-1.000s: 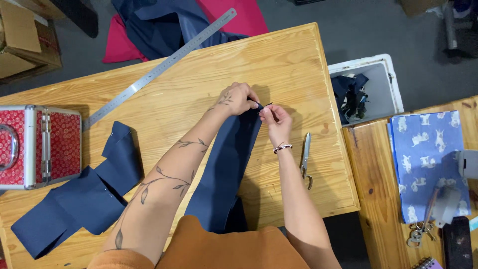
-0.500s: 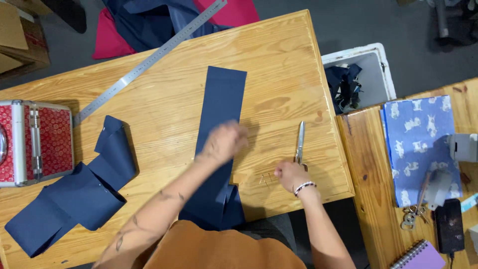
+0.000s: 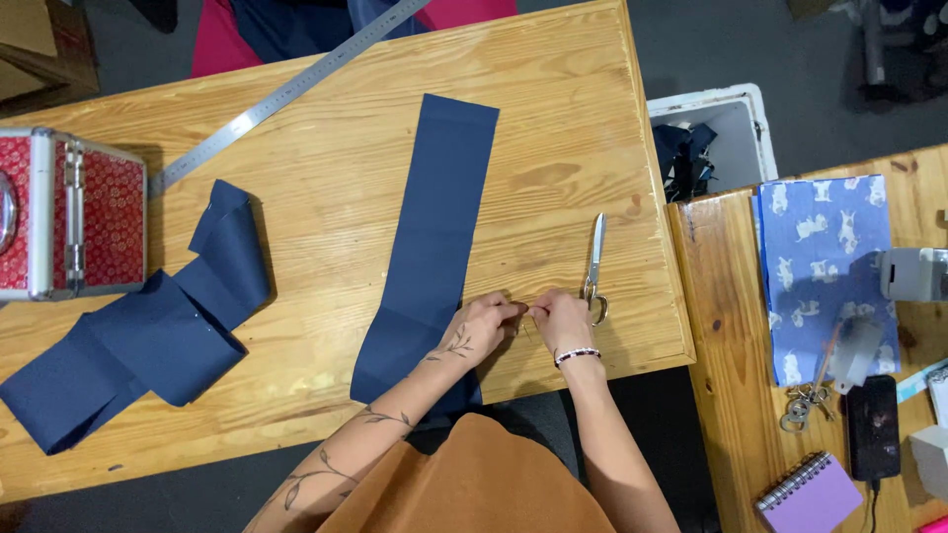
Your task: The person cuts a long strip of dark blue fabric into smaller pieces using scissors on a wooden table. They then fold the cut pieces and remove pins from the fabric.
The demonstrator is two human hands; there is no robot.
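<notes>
Wooden desk (image 3: 326,415), navy strip (image 3: 434,227) laid flat along it, scissors (image 3: 593,265) just right of the hands, left hand (image 3: 481,323) and right hand (image 3: 561,318) fingertips pinched together beside the strip's edge, pinched item too small to tell.

left hand (image 3: 481,323) off navy strip (image 3: 434,227) | meets right hand (image 3: 563,318) | beside scissors (image 3: 593,266)
</notes>
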